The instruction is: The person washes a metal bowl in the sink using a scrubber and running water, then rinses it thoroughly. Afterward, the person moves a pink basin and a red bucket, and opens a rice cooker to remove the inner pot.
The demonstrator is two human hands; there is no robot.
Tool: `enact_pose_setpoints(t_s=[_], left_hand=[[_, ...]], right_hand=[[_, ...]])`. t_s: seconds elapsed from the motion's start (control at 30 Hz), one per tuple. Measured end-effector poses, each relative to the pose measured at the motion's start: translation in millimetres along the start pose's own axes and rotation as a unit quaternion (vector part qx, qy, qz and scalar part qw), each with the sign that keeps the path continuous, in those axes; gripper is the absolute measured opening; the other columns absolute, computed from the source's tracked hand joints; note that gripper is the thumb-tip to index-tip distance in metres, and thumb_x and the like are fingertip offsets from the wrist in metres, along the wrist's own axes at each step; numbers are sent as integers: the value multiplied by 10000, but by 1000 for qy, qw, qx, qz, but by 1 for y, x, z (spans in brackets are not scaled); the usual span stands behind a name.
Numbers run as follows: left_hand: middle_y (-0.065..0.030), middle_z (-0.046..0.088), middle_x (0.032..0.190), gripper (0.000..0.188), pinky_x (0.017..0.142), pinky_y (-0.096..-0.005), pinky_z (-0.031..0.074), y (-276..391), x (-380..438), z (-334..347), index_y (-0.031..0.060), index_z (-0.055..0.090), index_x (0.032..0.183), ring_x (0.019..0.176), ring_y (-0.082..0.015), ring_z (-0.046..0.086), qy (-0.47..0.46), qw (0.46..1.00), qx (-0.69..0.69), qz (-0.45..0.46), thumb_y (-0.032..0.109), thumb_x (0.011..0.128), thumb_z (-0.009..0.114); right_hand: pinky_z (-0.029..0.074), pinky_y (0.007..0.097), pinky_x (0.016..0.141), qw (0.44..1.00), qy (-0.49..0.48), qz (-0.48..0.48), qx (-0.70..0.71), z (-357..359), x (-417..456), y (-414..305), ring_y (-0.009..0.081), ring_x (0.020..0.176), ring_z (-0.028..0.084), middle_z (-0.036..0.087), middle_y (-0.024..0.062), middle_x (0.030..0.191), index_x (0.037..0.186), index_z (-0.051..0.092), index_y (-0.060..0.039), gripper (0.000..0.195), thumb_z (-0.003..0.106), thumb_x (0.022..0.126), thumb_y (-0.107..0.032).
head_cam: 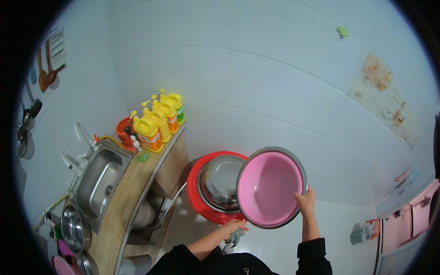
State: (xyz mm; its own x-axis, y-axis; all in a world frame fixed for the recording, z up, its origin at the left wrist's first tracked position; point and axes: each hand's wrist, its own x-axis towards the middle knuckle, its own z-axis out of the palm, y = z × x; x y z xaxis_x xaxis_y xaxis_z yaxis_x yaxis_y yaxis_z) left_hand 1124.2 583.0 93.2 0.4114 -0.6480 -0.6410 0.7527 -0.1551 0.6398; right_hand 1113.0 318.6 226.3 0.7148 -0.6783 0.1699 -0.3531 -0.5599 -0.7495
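Observation:
My right hand (306, 199) grips the right rim of a pink basin (266, 187) and a grey-rimmed basin (303, 165) nested around it, thumb on the inner side. The stack is tilted with its mouth towards me. My left hand (235, 227) is at the lower left of the stack, with a crumpled grey-green cloth (235, 238) hanging from it. Whether its fingertips touch the rim is hard to tell. Behind the stack, an upturned metal basin (221, 178) lies in a large red basin (195, 192), partly hidden by the pink one.
A wooden counter (118, 202) runs along the left with a steel sink (99, 182). Several yellow pump jugs (147, 130) and an orange bucket (123, 132) stand at its far end. Metal bowls (74, 227) sit nearer me. A white hose (175, 197) reaches towards the red basin.

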Motion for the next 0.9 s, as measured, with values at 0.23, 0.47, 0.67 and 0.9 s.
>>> enact_pose_setpoints(t_s=[0.23, 0.47, 0.67, 0.9], left_hand=[[-119, 597, 844, 225, 696, -265, 433, 1, 0, -65, -10, 548, 902, 765, -168, 563, -26, 998, -43, 43, 179, 798, 485], [-107, 606, 816, 217, 781, -299, 382, -10, 7, -168, -7, 573, 873, 814, -197, 562, 123, 992, -35, 4, 163, 781, 475], [-134, 574, 870, 231, 812, -319, 325, -32, 31, -238, 0, 577, 895, 838, -232, 528, 283, 947, -91, -121, 173, 761, 505], [-148, 558, 884, 316, 672, -353, 394, -40, 77, -277, -34, 566, 898, 793, -242, 516, 373, 918, -59, -124, 240, 745, 531]], right_hand=[[424, 281, 533, 982, -63, 35, 173, 53, 59, -36, 156, 558, 506, 538, 67, 649, 764, 518, 28, 238, 548, 541, -48], [424, 278, 570, 962, -13, 145, 232, 69, 61, -33, 167, 609, 512, 538, 77, 723, 854, 509, 32, 321, 521, 535, -4], [427, 278, 572, 958, 47, 178, 221, 69, 62, 1, 174, 609, 515, 537, 86, 729, 874, 503, 41, 333, 511, 544, -4], [430, 276, 551, 945, 65, 226, 227, 81, 75, 6, 178, 592, 510, 533, 87, 732, 886, 496, 49, 324, 504, 565, 9]])
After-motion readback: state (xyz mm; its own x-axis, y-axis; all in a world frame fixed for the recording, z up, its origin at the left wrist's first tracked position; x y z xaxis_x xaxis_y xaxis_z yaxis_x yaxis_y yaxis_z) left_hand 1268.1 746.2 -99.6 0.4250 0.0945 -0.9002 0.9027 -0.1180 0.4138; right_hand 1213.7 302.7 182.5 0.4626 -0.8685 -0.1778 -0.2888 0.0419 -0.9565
